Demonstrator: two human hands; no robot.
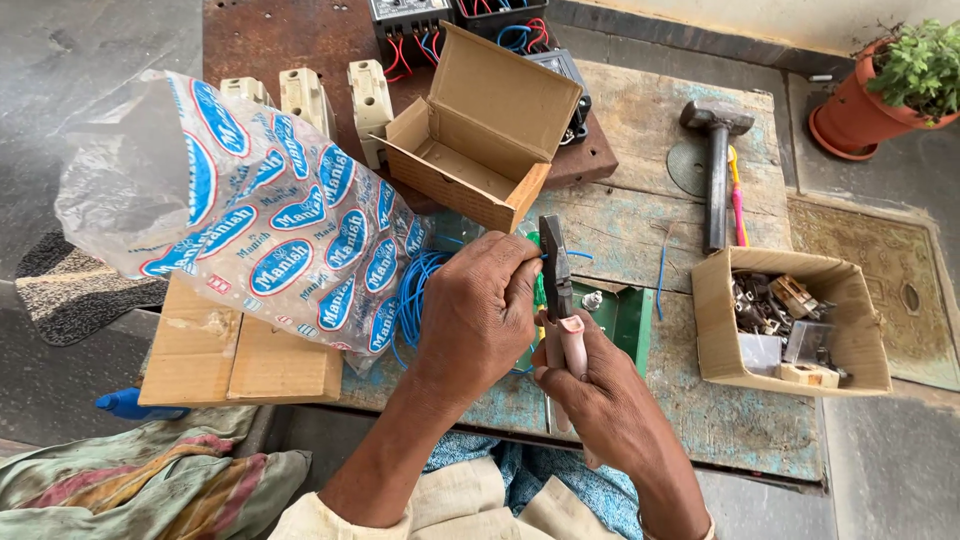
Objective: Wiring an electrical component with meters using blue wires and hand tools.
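At the far left a printed plastic bag [250, 210] stands puffed up on a flat piece of cardboard [235, 355], and a coil of blue wire [412, 300] spills out from under its right edge onto the tabletop [640, 225]. Behind the bag three cream switch housings [305, 100] stand in a row, with an open empty cardboard box [480, 135] just to their right.

Your left hand [478, 315] is curled, its fingertips pinched near the pliers' jaws; the blue wire runs toward that pinch, but you cannot tell from here exactly what the fingers hold. Your right hand [600, 395] has its grip wrapped fully around the pink handles of the pliers [556, 290], which point away from you over a green board [625, 315].

As a judgement, the wire work is in its early part: most of the coil is still wound, only short blue offcuts [661, 275] lie on the tabletop, and the switch housings look unwired.

Further right a hammer [716, 170] lies beside a pink tool, then an open box of metal parts [790, 320], and a potted plant [885, 85] in the corner.
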